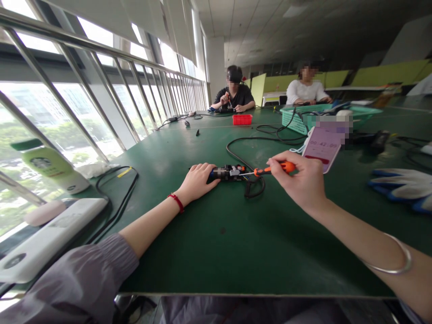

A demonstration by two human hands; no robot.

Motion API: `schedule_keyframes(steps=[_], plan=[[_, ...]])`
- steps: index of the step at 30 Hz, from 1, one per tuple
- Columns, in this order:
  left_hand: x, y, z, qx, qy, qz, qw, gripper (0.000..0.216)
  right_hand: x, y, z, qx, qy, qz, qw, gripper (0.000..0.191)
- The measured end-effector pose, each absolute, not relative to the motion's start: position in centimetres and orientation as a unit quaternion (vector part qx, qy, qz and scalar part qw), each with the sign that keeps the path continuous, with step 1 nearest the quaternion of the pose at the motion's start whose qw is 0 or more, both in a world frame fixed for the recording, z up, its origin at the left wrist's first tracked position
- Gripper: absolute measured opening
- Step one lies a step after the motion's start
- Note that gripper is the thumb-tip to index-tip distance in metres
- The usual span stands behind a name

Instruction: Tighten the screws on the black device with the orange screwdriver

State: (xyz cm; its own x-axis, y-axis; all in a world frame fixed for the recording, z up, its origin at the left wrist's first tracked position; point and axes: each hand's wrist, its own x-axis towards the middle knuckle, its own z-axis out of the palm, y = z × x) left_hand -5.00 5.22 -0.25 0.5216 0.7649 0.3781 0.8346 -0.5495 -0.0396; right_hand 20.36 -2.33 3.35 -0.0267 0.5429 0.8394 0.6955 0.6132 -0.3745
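On the green table (202, 252) lies a dark cylindrical power tool (224, 173) with its inner parts and wiring exposed at the right end. My left hand (199, 182) is wrapped over its left end and presses it to the table. In my right hand (300, 180) is a screwdriver (261, 172) with an orange and black handle. Its metal shaft points left, and the tip is at the exposed parts; whether it sits in a screw I cannot tell. A black cord (232, 145) runs from the tool toward the back.
A phone (322, 148) showing a timer stands behind my right hand, near a green basket (293, 118). Gloves (401, 186) lie right. A red bin (242, 119) and two people sit farther back. At left are a bottle (50, 166) and a white device (57, 234).
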Motion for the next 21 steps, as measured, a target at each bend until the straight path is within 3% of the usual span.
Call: schedule_keyframes(steps=[21], plan=[[-5.00,5.15,-0.24,-0.865,-0.463,-0.157,0.111,0.037,20.72,-1.98,3.40,-0.461,-0.694,-0.067,0.549,0.018]])
